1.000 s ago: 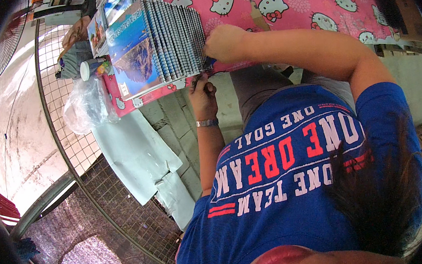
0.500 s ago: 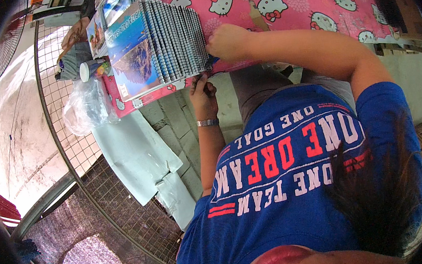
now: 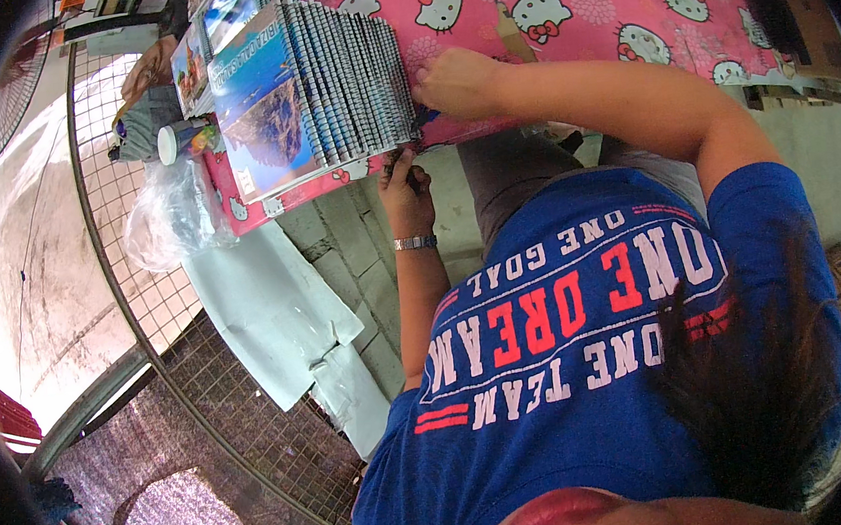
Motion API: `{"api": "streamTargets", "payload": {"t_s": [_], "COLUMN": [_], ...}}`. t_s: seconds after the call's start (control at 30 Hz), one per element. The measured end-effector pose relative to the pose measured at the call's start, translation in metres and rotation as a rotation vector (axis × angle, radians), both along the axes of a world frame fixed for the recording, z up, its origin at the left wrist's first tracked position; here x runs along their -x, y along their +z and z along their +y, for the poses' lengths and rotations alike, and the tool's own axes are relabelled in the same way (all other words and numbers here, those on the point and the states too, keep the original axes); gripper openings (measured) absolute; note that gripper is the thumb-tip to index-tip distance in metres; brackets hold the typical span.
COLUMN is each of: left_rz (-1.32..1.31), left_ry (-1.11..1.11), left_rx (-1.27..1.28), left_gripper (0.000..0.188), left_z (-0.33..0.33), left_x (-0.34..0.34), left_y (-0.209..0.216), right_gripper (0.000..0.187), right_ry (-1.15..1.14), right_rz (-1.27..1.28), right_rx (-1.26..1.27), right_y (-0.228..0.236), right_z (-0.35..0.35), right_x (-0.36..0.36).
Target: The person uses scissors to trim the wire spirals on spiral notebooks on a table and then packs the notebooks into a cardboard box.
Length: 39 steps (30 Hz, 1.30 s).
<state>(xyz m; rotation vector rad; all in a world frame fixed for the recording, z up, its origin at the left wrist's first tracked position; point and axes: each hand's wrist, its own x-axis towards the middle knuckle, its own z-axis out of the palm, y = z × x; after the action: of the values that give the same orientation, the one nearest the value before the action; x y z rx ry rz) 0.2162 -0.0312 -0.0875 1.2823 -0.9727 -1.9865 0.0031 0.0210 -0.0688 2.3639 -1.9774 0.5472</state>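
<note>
A fanned stack of wire-bound booklets, their covers showing blue sea and a rocky headland, lies at the left of the pink table. The coil bindings point toward my right hand. My left hand, wearing a metal-band watch, is closed at the stack's near right corner, just below the table edge. Something small and dark shows at its fingertips, too hidden to name. My right hand is closed, knuckles up, close beside the bindings. A bit of dark blue shows under it; what its fingers grip is hidden.
More booklets stand behind the stack. A white-lidded jar and a clear plastic bag are at the table's left edge. A patterned pink cover lies over the table. Wire mesh runs along the left.
My right hand has shifted very slightly, its knuckles turning a little. My left hand and the booklets are practically where they were.
</note>
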Motion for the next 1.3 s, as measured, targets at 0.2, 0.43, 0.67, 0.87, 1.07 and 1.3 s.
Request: {"api": "streamTargets", "payload": {"t_s": [0.2, 0.43, 0.67, 0.87, 1.07, 1.3], "left_rz": [-0.047, -0.145, -0.113, -0.21, -0.008, -0.175], "left_ry": [-0.086, -0.005, -0.053, -0.014, 0.042, -0.031], "left_rx": [0.08, 0.158, 0.188, 0.25, 0.101, 0.229], "left_gripper": [0.016, 0.017, 0.022, 0.021, 0.019, 0.014], "left_z": [0.002, 0.003, 0.01, 0.009, 0.009, 0.005], "left_x": [0.006, 0.002, 0.009, 0.011, 0.006, 0.004], "left_y": [-0.003, -0.009, -0.018, -0.019, -0.023, -0.028], "right_gripper": [0.018, 0.018, 0.019, 0.019, 0.018, 0.017], "right_ry": [0.054, 0.005, 0.015, 0.017, -0.027, 0.011], "right_rz": [0.09, 0.0, 0.083, 0.01, 0.05, -0.016], "right_rx": [-0.023, -0.172, -0.001, -0.238, 0.066, -0.367], "right_y": [-0.007, -0.01, -0.022, -0.007, -0.038, -0.007], "right_z": [-0.01, 0.003, -0.002, 0.005, 0.0, 0.0], "right_x": [-0.01, 0.0, -0.012, -0.008, -0.011, -0.015]}}
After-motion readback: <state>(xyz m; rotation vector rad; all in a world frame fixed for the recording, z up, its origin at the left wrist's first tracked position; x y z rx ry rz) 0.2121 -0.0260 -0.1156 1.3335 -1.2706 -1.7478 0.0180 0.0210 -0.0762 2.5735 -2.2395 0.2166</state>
